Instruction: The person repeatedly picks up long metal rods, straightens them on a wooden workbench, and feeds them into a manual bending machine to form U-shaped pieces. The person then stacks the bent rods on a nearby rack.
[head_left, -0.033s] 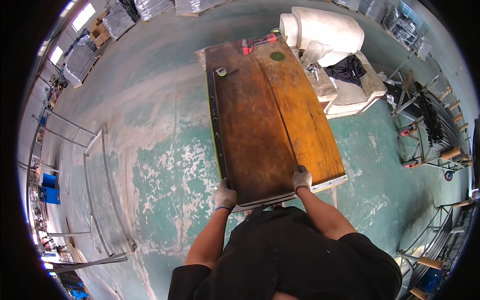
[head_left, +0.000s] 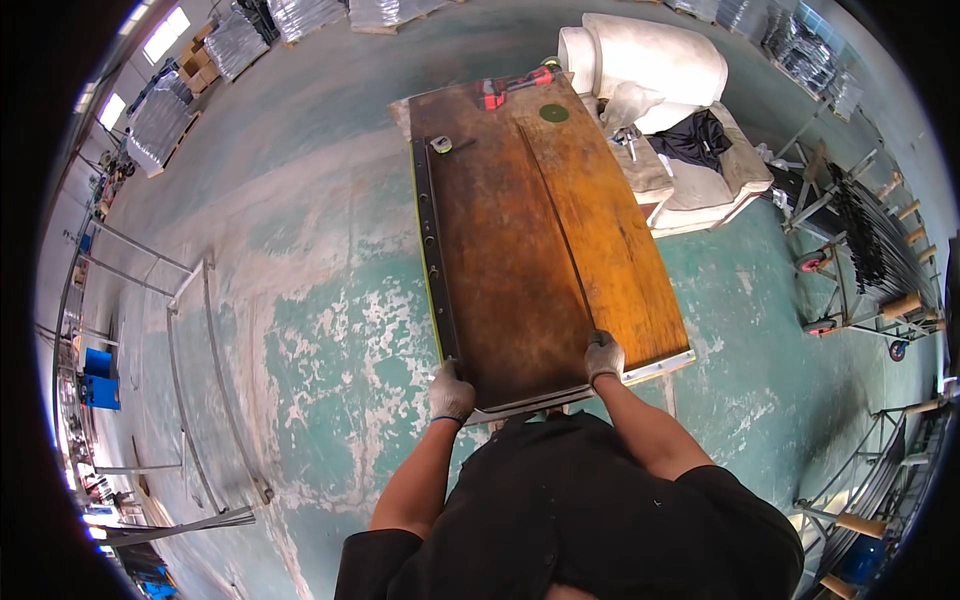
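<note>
A brown wooden worktable stretches away in front of me. My left hand, in a pale work glove, is closed around the near end of a dark metal bar with holes, which runs along the table's left edge. At the near side, my gloved right hand is closed on the near end of a long thin dark rod lying lengthwise on the tabletop. The fingertips of both hands are partly hidden.
Toward the table's far end lie a tape measure, a red-and-black power tool and a green disc. A worn white sofa with a dark cloth stands beyond its right side. Metal frames stand left; racks of bars stand right.
</note>
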